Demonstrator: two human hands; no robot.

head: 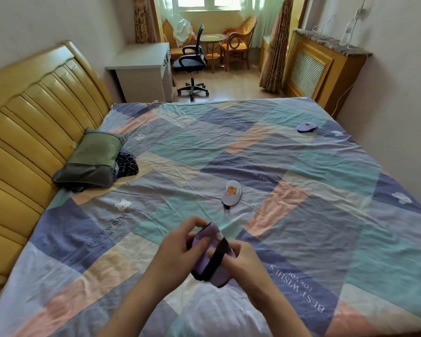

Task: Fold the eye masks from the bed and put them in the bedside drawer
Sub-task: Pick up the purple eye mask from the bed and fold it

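Head view: both hands are over the near part of the bed (301, 215), working one purple eye mask (206, 257) between them, above the patchwork sheet. Left hand (178, 249) grips the mask's left side, thumb curled over the top edge, fingers wrapped around it. Right hand (241, 260) pinches the right side, fingertips at the black strap (216, 260) that runs across the mask. The mask is bunched; how far it is folded, I cannot tell.

Relative to the held mask: a white eye mask with a bear print (232, 192) lies flat on the sheet just beyond it, apart from both hands. A second purple eye mask (306, 126) lies much farther off, toward the far right of the bed. A green pillow (93, 156) is far left against the yellow headboard (29, 122), with dark checked fabric (127, 164) touching its right side.

Beyond the bed: white desk (141, 66), black office chair (192, 62).
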